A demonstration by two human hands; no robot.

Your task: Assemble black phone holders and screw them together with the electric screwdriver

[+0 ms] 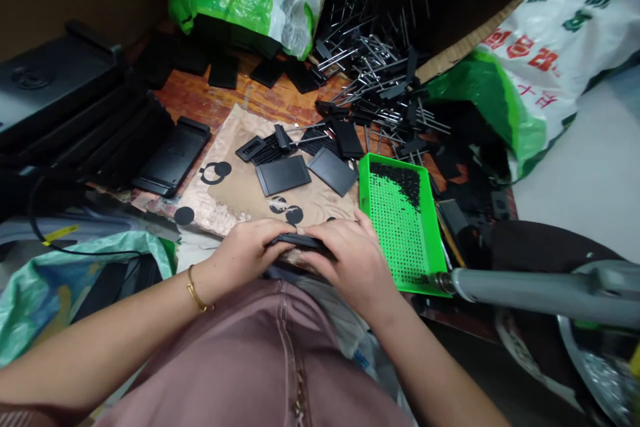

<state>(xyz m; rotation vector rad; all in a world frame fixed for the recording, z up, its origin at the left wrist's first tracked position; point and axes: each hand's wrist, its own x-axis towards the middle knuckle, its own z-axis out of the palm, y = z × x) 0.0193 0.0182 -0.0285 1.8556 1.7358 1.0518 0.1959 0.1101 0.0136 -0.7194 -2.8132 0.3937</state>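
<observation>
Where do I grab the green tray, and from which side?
I'd free your right hand from the black part, then pinch the green tray by its left wall from the left, thumb inside: the wall stands beside that hand, and the floor next to it is mostly bare. Keep it level; small black pieces are heaped at the far end.

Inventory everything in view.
Table: one, reddish-brown, underneath
Cardboard sheet: one, brown, centre
Held part: one, black, lower centre
Flat plates: several, black, on sheet and table
Rodded parts: many, black and silver, far
Cardboard box: one, brown, far
Basket: one, green, right of centre
Small pieces: many, black, in basket
Large holders: several, black, left
Bags: three or more, green and white, edges
Tool: one, grey, right
Bracelet: one, gold, left wrist
Top: one, pink, near
Left hand, right hand: two, bare, holding part
</observation>
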